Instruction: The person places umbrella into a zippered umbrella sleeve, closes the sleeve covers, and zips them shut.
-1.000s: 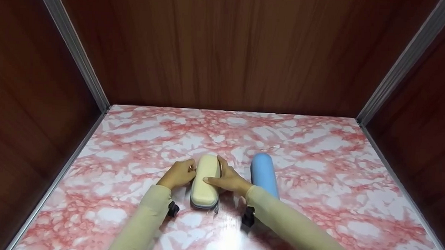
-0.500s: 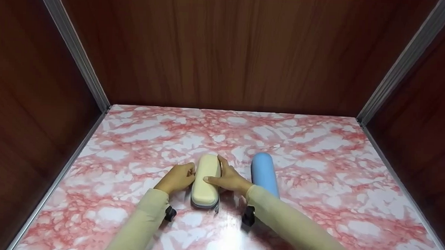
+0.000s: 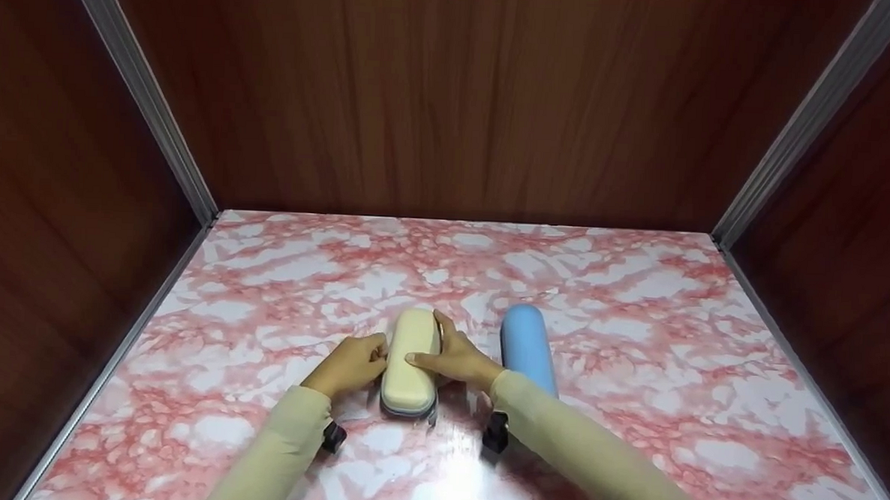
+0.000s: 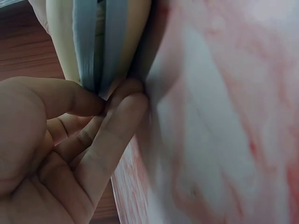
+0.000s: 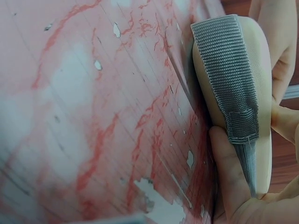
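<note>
A cream zippered case [image 3: 413, 333] lies lengthwise on the table, its rounded top up. The left hand [image 3: 350, 364] is at the case's left side; in the left wrist view its thumb and fingertips pinch at the grey zipper [image 4: 85, 44], and the zipper pull is hidden between them. Beyond the fingertips the two zipper tapes stand apart with a dark gap. The right hand [image 3: 461, 357] grips the case from the right, thumb on top and fingers along the far right side. A grey woven strap [image 5: 229, 70] shows on that side in the right wrist view.
A blue case [image 3: 529, 348] of similar shape lies to the right, partly behind the right forearm. The table [image 3: 632, 438] has a red and white marbled cover. Brown wood-look panels [image 3: 451, 100] with grey metal edges enclose the back and sides.
The left hand has slid along the case's left side toward the person. The right hand and the cream case have stayed nearly still, as has the blue case.
</note>
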The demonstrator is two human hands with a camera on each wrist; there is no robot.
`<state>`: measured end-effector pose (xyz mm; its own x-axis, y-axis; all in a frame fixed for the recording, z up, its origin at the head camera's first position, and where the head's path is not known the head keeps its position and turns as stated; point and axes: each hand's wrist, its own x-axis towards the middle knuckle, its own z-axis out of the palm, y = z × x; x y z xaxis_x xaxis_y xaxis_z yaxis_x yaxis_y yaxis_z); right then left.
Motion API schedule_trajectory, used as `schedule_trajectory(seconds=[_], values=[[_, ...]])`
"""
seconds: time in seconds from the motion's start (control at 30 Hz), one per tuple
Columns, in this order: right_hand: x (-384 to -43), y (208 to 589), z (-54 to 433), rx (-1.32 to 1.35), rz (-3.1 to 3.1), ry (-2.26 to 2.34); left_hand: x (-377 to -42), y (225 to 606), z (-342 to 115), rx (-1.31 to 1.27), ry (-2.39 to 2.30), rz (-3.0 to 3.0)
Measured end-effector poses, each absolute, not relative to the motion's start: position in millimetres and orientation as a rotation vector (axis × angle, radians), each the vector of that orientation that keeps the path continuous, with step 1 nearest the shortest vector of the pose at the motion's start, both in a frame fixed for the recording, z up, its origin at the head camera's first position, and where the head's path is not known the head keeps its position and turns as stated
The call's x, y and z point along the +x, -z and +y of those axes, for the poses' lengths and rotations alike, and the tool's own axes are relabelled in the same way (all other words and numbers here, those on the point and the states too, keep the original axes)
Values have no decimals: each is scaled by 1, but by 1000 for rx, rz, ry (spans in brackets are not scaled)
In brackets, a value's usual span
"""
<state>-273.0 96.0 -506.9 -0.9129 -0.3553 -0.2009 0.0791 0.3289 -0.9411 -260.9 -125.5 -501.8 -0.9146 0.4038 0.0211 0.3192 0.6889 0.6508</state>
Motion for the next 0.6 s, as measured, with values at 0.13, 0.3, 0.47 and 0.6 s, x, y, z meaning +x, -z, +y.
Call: schedule_trajectory(seconds=[0.13,0.3,0.47,0.6], values=[[-273,506,97,-251,2244,1600,-256,500,-126,617,-1027,2760],[-273,505,98,-250,2273,1574,-254,500,-126,653,-994,2785],[-273,506,97,-235,2260,1586,-251,500,-126,681,-964,2823],[-274,508,95,-246,2244,1616,-246,498,-127,693,-950,2813]])
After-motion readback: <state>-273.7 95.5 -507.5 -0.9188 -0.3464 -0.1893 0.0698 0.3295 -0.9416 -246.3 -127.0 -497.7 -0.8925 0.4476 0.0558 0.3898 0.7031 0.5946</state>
